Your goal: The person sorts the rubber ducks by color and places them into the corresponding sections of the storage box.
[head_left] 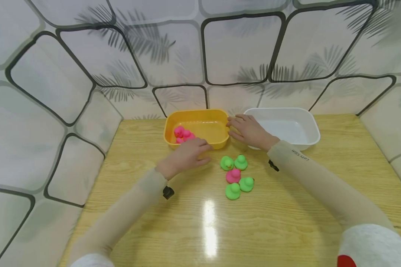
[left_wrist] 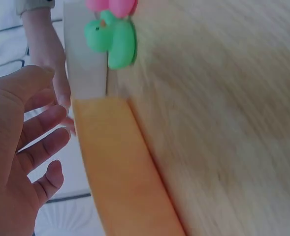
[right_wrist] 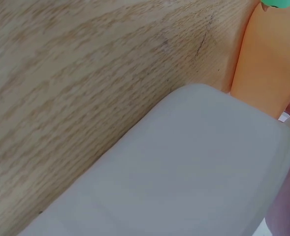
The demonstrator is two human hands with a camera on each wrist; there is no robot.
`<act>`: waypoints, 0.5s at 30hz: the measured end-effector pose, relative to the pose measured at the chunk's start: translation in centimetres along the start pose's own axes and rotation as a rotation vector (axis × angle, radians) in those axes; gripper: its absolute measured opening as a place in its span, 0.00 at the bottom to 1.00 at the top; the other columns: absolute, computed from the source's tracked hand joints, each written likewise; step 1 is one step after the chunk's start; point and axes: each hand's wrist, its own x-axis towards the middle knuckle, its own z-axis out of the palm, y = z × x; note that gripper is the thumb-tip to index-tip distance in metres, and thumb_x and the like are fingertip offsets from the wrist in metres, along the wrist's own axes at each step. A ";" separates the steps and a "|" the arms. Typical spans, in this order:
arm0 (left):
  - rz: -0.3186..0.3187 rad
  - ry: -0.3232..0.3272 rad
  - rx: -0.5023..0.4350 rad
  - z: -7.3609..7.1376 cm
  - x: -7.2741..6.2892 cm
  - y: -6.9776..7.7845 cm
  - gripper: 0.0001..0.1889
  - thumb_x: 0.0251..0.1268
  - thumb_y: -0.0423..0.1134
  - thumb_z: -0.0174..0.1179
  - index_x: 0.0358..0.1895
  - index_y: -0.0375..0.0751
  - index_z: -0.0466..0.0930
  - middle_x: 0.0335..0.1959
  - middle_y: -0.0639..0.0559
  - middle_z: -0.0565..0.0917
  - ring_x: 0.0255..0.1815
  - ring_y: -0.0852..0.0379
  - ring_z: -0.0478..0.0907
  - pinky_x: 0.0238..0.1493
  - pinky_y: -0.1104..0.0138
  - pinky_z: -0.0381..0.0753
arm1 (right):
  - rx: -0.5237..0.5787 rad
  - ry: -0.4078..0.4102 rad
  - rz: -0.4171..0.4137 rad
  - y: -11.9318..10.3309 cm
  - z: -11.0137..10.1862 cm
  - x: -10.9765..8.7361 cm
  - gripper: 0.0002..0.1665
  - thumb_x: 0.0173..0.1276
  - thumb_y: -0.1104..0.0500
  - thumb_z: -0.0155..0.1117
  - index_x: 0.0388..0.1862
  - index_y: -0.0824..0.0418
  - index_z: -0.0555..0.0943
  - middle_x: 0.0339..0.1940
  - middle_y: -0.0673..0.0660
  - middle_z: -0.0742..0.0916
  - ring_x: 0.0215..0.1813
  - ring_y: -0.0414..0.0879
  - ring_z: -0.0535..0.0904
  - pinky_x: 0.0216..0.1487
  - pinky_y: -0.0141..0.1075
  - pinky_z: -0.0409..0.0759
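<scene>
My left hand (head_left: 188, 155) hovers at the front rim of the yellow plastic basin (head_left: 207, 115), fingers loosely bent and nothing held; the left wrist view shows the gap between thumb and fingers. Inside that basin, at its left end, pink rubber ducks (head_left: 183, 133) are bunched together. My right hand (head_left: 248, 131) reaches over the left end of the white basin (head_left: 287, 129), with extended fingertips right at the yellow basin's right rim. In front of the basins, several green rubber ducks (head_left: 232, 191) sit clustered on the table around one pink duck (head_left: 233, 176).
Both basins stand side by side at the back of the wooden table (head_left: 173, 226). A patterned cloth wall (head_left: 240, 48) rises directly behind them and along both sides. Dark wrist devices (head_left: 168, 192) sit at both sleeves.
</scene>
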 end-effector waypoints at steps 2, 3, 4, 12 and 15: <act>0.012 -0.016 -0.001 0.4 0.2 0.6 0.18 0.70 0.42 0.70 0.57 0.38 0.85 0.49 0.47 0.85 0.49 0.48 0.82 0.56 0.58 0.81 | -0.010 0.002 0.001 0.0 0.0 0.0 0.22 0.83 0.49 0.56 0.66 0.61 0.78 0.75 0.64 0.76 0.78 0.67 0.63 0.74 0.65 0.60; 0.019 -0.025 -0.004 0.6 0.3 0.9 0.18 0.70 0.43 0.70 0.57 0.38 0.85 0.49 0.48 0.85 0.49 0.49 0.82 0.56 0.59 0.81 | -0.015 0.005 0.000 0.0 0.0 0.0 0.22 0.83 0.49 0.56 0.66 0.61 0.78 0.75 0.64 0.76 0.78 0.67 0.63 0.74 0.65 0.60; 0.027 -0.033 -0.010 0.8 0.3 1.1 0.17 0.71 0.43 0.69 0.58 0.39 0.85 0.49 0.48 0.85 0.49 0.50 0.81 0.56 0.59 0.80 | -0.017 0.007 0.000 0.0 0.0 0.0 0.22 0.83 0.49 0.56 0.66 0.61 0.78 0.75 0.64 0.76 0.79 0.67 0.63 0.74 0.65 0.60; 0.097 -0.093 -0.037 2.5 1.5 2.6 0.15 0.74 0.44 0.66 0.56 0.42 0.86 0.51 0.51 0.85 0.54 0.52 0.81 0.62 0.60 0.78 | -0.025 0.026 -0.017 0.1 0.1 -0.1 0.22 0.82 0.50 0.57 0.66 0.62 0.78 0.75 0.65 0.76 0.78 0.68 0.63 0.73 0.66 0.61; 0.121 -0.107 -0.031 3.0 2.0 3.1 0.14 0.75 0.46 0.65 0.56 0.44 0.86 0.52 0.52 0.86 0.55 0.53 0.80 0.63 0.60 0.77 | -0.027 0.022 -0.014 0.2 0.2 -0.1 0.22 0.83 0.51 0.56 0.66 0.63 0.78 0.75 0.65 0.76 0.78 0.68 0.63 0.74 0.66 0.60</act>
